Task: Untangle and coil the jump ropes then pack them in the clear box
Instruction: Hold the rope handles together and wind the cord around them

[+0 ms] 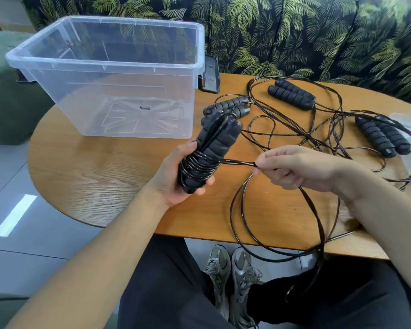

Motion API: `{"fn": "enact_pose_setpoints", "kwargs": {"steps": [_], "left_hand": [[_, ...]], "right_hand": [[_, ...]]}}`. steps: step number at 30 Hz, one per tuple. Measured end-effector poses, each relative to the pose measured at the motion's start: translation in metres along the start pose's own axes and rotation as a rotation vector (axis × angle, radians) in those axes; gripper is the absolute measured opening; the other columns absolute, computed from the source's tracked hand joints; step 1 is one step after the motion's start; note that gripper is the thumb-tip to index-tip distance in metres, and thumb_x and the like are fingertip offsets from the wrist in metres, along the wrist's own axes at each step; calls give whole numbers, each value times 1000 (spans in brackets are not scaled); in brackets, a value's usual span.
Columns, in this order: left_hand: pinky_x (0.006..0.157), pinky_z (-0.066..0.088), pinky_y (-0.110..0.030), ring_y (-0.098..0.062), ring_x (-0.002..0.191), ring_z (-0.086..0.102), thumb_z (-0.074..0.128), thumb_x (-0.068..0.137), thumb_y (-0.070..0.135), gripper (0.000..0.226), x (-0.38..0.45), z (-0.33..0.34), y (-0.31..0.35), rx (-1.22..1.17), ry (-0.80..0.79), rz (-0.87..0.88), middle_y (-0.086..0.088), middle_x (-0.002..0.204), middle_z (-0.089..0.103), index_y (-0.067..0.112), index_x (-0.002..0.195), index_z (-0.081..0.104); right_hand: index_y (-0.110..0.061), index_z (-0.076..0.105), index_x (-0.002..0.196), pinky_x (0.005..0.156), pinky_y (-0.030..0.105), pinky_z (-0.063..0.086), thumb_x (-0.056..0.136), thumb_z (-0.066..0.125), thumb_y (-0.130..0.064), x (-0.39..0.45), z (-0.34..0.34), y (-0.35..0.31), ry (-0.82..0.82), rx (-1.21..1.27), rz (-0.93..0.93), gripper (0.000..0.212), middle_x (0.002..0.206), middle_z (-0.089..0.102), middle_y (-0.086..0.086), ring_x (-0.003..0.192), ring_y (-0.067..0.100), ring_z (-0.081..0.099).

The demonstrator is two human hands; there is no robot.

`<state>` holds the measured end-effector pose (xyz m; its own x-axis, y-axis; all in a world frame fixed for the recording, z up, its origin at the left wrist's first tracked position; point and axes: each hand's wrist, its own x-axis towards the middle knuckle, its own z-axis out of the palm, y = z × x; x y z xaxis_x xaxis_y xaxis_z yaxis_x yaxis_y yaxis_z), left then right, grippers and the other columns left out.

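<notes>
My left hand [173,176] grips a pair of black foam jump rope handles [219,138], with several turns of black cord [197,167] wound around their lower end. My right hand [297,168] pinches the free length of that cord, stretched taut from the bundle. The slack cord [244,224] loops over the table's front edge toward my lap. Three more handle pairs lie on the table: one [230,106] beside the box, one [292,93] at the back, one [384,138] at the right. Their cords [301,129] lie tangled between them. The clear box [109,67] stands open and empty at the back left.
The round wooden table [100,176] holds everything. A black box latch [211,74] sticks out at the box's right side. Clear plastic wrap [410,122] lies at the right edge. A leaf-patterned sofa [318,34] stands behind, and my legs and shoes [233,281] show below.
</notes>
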<state>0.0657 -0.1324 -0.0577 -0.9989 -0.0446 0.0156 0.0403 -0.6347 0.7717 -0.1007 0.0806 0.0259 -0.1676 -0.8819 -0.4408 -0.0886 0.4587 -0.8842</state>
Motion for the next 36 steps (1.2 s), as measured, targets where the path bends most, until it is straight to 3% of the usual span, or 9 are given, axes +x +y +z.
{"fn": "enact_pose_setpoints", "kwargs": {"steps": [4,8,13,17,21,26,31,34,36], "left_hand": [[41,53,-26,-27,64,67,74,85,40,63,0,-3,0,-12,-91,-19,-20,106,56,7,131,48],[49,58,-32,-32,74,69,73,88,36,58,-2,-2,2,31,-215,-105,-24,109,56,6,131,48],[54,61,-37,-41,84,70,80,82,32,48,-2,10,17,310,-198,-242,-23,111,66,13,120,57],[59,64,-45,-46,93,72,77,85,20,28,2,33,43,600,-138,-291,-17,114,71,19,111,68],[81,54,-71,-38,102,73,75,87,19,31,3,53,52,828,-81,-265,-2,117,72,12,115,64],[69,62,-57,-33,85,76,72,93,26,33,6,70,51,1085,11,-347,-5,121,64,22,113,46],[68,61,-60,-37,86,75,67,97,32,46,13,72,41,1119,113,-233,-3,117,66,46,135,46],[62,60,-62,-38,83,74,63,99,33,36,15,69,30,1095,206,-112,-4,112,65,41,133,53],[58,60,-62,-38,79,73,63,100,33,33,15,65,18,1033,291,-30,-7,111,65,33,132,55]], "right_hand": [[-17,70,82,51,31,15,81,73,-47,3,-3,-14,111,-127,65,30,59,30,-2,50,12,24],[-13,62,84,46,23,24,64,78,-62,12,-8,-25,227,-302,141,55,55,39,-5,48,10,30],[-13,62,85,42,19,24,87,69,-23,24,-8,-28,195,-270,165,12,61,47,-4,53,11,33],[-15,69,87,50,27,21,78,79,-42,25,-3,-42,218,-293,151,30,60,51,-4,51,11,37],[-15,66,81,49,27,17,89,72,-40,18,1,-51,259,-236,107,27,50,37,-9,47,10,27],[-12,77,93,46,23,21,100,57,-42,7,8,-60,350,-298,80,37,54,39,-8,48,9,29],[-20,76,87,61,29,46,104,48,-37,1,30,-63,483,-678,-65,36,66,59,3,59,19,50],[-15,73,97,54,26,43,106,42,-30,0,42,-58,512,-846,-113,36,70,61,-2,58,13,51],[-22,69,120,57,28,45,106,38,-27,-1,49,-53,498,-896,-89,34,79,63,-5,62,10,53]]}}
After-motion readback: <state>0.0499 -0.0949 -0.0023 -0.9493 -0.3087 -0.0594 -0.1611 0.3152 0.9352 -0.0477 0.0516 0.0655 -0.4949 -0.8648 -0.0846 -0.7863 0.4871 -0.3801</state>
